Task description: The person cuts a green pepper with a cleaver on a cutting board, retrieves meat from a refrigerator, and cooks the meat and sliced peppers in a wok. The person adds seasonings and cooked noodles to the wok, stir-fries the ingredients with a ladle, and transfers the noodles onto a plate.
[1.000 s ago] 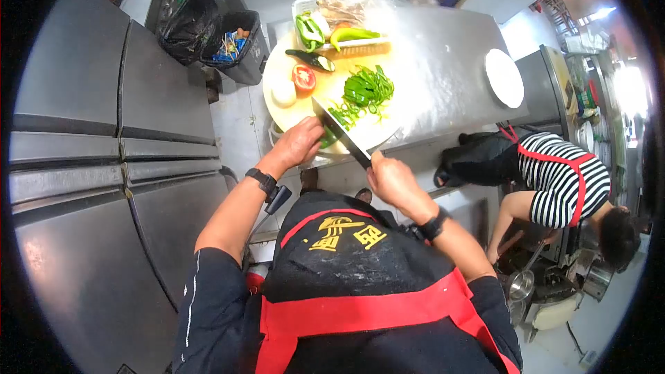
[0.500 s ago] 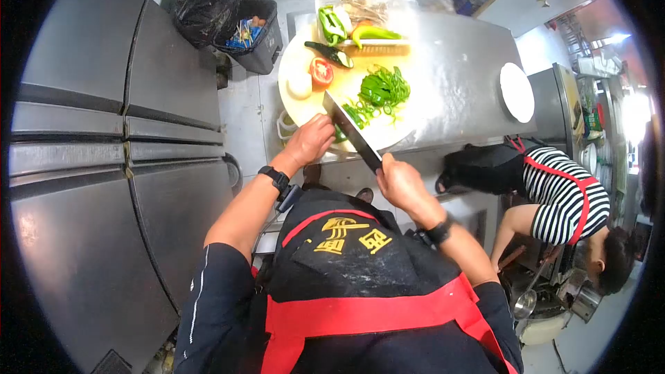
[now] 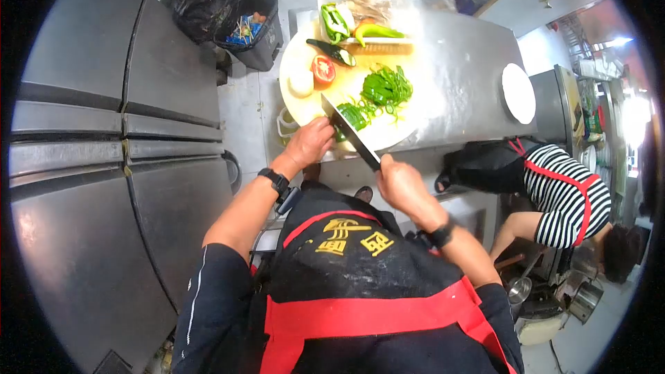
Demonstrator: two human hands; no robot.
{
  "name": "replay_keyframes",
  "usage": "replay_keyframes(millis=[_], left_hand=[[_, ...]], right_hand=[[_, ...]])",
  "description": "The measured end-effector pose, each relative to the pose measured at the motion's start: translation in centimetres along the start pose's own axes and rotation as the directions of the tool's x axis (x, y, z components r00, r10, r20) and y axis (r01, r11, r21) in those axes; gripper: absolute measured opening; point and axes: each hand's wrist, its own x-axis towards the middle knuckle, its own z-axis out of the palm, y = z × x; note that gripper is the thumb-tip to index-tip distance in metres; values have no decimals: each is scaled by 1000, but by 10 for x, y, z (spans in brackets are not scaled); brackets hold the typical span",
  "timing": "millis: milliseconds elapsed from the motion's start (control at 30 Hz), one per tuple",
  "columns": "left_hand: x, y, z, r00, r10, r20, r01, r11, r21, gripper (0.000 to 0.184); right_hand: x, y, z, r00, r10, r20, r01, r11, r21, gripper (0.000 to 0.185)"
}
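My right hand (image 3: pixel 398 179) is wrapped round the handle of a knife (image 3: pixel 352 135), whose blade points up and left over the round cutting board (image 3: pixel 294 69). Beside the blade my left hand (image 3: pixel 312 140) has its fingers curled down on a green pepper piece (image 3: pixel 339 136) at the board's near edge, mostly hidden by hand and blade. Cut green pepper (image 3: pixel 386 88) lies in a heap past the blade, with slices (image 3: pixel 355 116) close to it. A halved tomato (image 3: pixel 323 69), a white round vegetable (image 3: pixel 301 83) and a dark green pepper (image 3: pixel 329 51) rest at the left.
A white basket (image 3: pixel 385 47) holds peppers and a plastic bag at the board's far side. A white plate (image 3: pixel 518 93) sits on the metal table (image 3: pixel 464 83). Bins (image 3: pixel 258 50) stand at the back left, fridges (image 3: pixel 62 145) at left. A co-worker (image 3: pixel 564 197) bends over at right.
The view has shifted, so the board appears farther right. The knife stays beside my left fingers, and more pepper slices lie by its blade. The co-worker's arm has moved slightly.
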Motion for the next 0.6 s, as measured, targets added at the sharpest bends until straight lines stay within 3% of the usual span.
replay_keyframes(millis=[100, 167, 233, 333, 500, 600], left_hand=[[-1, 0, 4, 1000, -17, -19, 17, 1000, 11, 16], [5, -8, 0, 998, -6, -62, 7, 1000, 27, 15], [0, -3, 1, 998, -55, 26, 53, 996, 70, 13], [-1, -4, 4, 998, -27, -62, 30, 998, 55, 14], [-10, -4, 9, 997, -6, -72, 10, 999, 48, 13], [-7, -4, 10, 996, -16, -83, 21, 998, 67, 12]], right_hand=[[2, 19, 37, 1000, 3, -14, -3, 1000, 3, 14], [7, 8, 12, 1000, -15, -6, 15, 1000, 8, 14], [0, 0, -2, 1000, -13, 18, 12, 998, 58, 18], [6, 12, 23, 999, -51, 14, 51, 998, 30, 20], [5, -2, -6, 998, -17, 60, 13, 998, 65, 15], [11, 17, 28, 998, -20, 54, 16, 997, 81, 16]])
